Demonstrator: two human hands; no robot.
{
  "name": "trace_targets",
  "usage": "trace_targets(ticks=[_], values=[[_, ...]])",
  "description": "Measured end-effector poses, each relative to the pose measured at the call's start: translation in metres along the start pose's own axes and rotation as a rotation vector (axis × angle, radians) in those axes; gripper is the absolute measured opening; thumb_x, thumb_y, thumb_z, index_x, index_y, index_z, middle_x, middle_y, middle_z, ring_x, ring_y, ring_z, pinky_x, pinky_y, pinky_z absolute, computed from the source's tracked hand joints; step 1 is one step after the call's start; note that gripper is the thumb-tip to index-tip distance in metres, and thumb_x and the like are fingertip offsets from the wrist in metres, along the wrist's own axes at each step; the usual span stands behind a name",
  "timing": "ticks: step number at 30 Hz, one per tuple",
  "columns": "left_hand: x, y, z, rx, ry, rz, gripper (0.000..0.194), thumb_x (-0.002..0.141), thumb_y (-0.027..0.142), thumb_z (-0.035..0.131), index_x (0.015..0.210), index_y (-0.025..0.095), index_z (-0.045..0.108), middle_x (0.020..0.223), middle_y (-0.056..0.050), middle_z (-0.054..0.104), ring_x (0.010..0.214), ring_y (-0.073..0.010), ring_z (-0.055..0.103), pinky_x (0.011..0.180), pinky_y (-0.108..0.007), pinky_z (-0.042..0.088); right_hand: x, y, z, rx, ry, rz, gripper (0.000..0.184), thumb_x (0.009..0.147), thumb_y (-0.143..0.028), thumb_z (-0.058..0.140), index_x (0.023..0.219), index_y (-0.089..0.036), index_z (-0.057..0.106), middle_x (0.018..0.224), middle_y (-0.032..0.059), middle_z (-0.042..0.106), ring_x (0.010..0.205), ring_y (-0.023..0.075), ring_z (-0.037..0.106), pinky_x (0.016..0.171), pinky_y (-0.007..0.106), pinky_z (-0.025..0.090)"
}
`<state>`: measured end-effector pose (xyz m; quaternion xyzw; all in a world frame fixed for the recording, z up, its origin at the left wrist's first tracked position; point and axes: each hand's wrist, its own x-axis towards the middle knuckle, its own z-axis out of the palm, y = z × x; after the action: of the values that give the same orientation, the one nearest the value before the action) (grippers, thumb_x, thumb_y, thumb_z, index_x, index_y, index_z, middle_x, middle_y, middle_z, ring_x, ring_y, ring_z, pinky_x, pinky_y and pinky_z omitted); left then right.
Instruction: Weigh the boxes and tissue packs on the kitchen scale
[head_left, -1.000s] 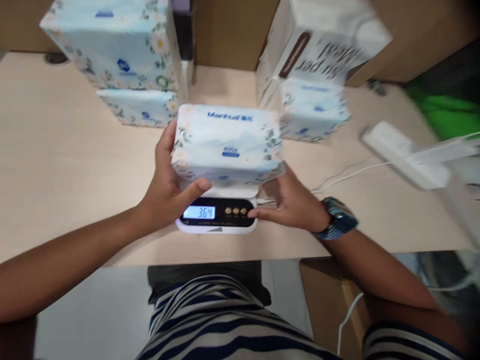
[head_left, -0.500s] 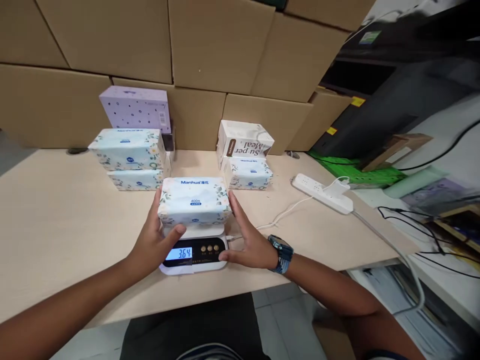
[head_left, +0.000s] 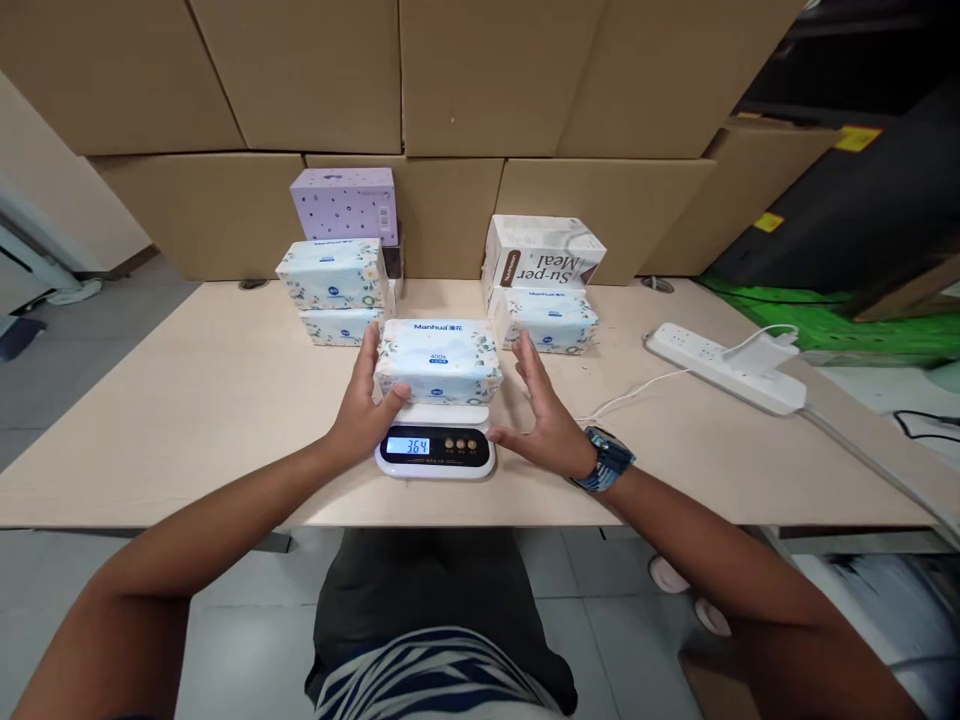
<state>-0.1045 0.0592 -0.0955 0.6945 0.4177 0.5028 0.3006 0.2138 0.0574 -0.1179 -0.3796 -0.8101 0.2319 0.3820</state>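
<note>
A tissue pack [head_left: 439,362], pale blue with a flower print, rests on a white kitchen scale [head_left: 436,466]. The lit display reads 364. My left hand [head_left: 365,415] is at the pack's left side with fingers stretched along it and the thumb over the front left corner; whether it presses on the pack I cannot tell. To the right, my right hand [head_left: 547,425] stands apart from the pack, fingers spread and nothing in them. Its thumb points toward the scale's right edge. A watch [head_left: 609,455] is on my right wrist.
Two more tissue packs [head_left: 334,275] are stacked at back left, before a purple box [head_left: 345,205]. At back right a white carton [head_left: 541,250] stands behind another tissue pack [head_left: 549,318]. A power strip [head_left: 724,367] lies farther right. Large cardboard boxes [head_left: 322,80] line the back.
My right hand has moved off the pack's right side, leaving a gap. The pack stays on the scale with the same reading. The camera view has shifted, showing more floor at left.
</note>
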Motion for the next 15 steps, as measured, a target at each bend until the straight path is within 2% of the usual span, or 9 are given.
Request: trace_targets(ticks=[2,5,8,11,13,15], values=[[0.0,0.001,0.001,-0.025,0.03,-0.007,0.12,0.094,0.088,0.064,0.184,0.025,0.013,0.194,-0.017,0.009,0.182,-0.0362,0.009,0.151,-0.056,0.01,-0.002,-0.004,0.001,0.042,0.001,0.01,0.146,0.082,-0.088,0.078,0.18,-0.043,-0.02,0.193,0.0061,-0.014,0.182,0.0389,0.0,0.145,0.072,0.015],[0.002,0.007,0.002,-0.121,0.089,-0.073,0.126,0.089,0.094,0.065,0.183,0.026,0.014,0.194,-0.015,0.007,0.183,-0.0345,0.006,0.151,-0.054,0.01,-0.005,-0.012,0.008,0.239,0.038,0.1,0.128,0.092,-0.084,0.071,0.181,-0.047,-0.012,0.194,0.0027,-0.008,0.182,0.0351,0.004,0.145,0.07,0.022],[0.0,0.023,0.002,-0.286,0.145,-0.242,0.125,0.089,0.102,0.047,0.182,0.024,0.018,0.194,-0.015,0.009,0.182,-0.0335,0.009,0.15,-0.054,0.016,-0.008,-0.022,0.02,0.388,0.112,0.203,0.114,0.099,-0.08,0.064,0.182,-0.049,-0.007,0.194,-0.0009,-0.009,0.182,0.0333,0.007,0.144,0.069,0.028],[-0.006,0.04,0.005,-0.401,0.142,-0.356,0.111,0.096,0.1,0.022,0.18,0.027,0.026,0.194,-0.009,0.014,0.182,-0.0306,0.013,0.15,-0.054,0.019,-0.008,-0.031,0.028,0.338,0.164,0.265,0.117,0.099,-0.08,0.063,0.181,-0.047,-0.013,0.193,-0.003,-0.012,0.182,0.0337,0.004,0.145,0.067,0.027],[-0.009,0.046,0.009,-0.438,0.106,-0.352,0.103,0.1,0.096,0.018,0.177,0.03,0.032,0.193,-0.006,0.022,0.182,-0.0306,0.014,0.149,-0.056,0.023,-0.007,-0.035,0.028,0.274,0.172,0.285,0.122,0.098,-0.084,0.062,0.181,-0.043,-0.018,0.193,-0.0037,-0.015,0.182,0.0323,-0.002,0.147,0.065,0.023],[-0.011,0.048,0.015,-0.485,0.025,-0.294,0.099,0.102,0.094,0.022,0.176,0.03,0.036,0.19,-0.007,0.032,0.181,-0.0334,0.016,0.147,-0.061,0.029,-0.003,-0.036,0.023,0.264,0.113,0.273,0.126,0.096,-0.087,0.062,0.182,-0.039,-0.018,0.193,-0.0018,-0.012,0.182,0.0311,-0.003,0.148,0.063,0.019]])
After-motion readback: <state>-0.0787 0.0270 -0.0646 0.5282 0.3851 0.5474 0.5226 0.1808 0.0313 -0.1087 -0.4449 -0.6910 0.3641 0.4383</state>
